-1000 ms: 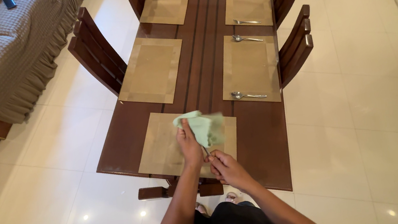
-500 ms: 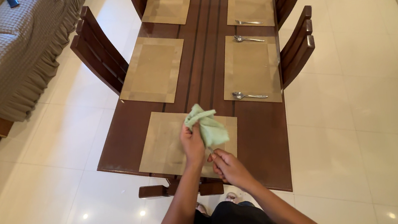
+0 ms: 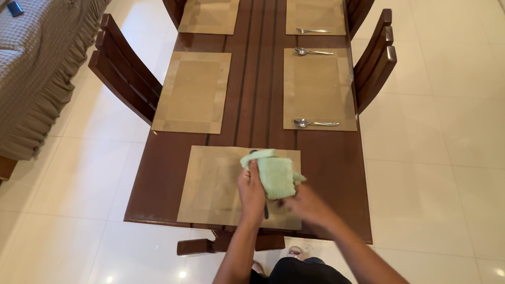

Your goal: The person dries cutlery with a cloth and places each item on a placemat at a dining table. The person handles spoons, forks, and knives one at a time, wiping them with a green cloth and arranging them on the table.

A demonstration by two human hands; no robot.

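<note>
Right now your left hand (image 3: 250, 189) grips a light green cloth (image 3: 274, 173), fingers closed on its left edge, holding it just above the nearest tan placemat (image 3: 206, 186) at the near end of the dark wooden table (image 3: 153, 173). Your right hand (image 3: 304, 205) is blurred, sitting just below and beside the cloth; you cannot tell whether it is clenched or what it holds, though a thin dark shape shows between the two hands. Farther up the table, a spoon (image 3: 315, 122) lies on the near edge of the right-hand placemat (image 3: 317, 86). Wooden chairs (image 3: 122, 71) stand along both sides, and a covered sofa (image 3: 6, 69) sits to the left.
</note>
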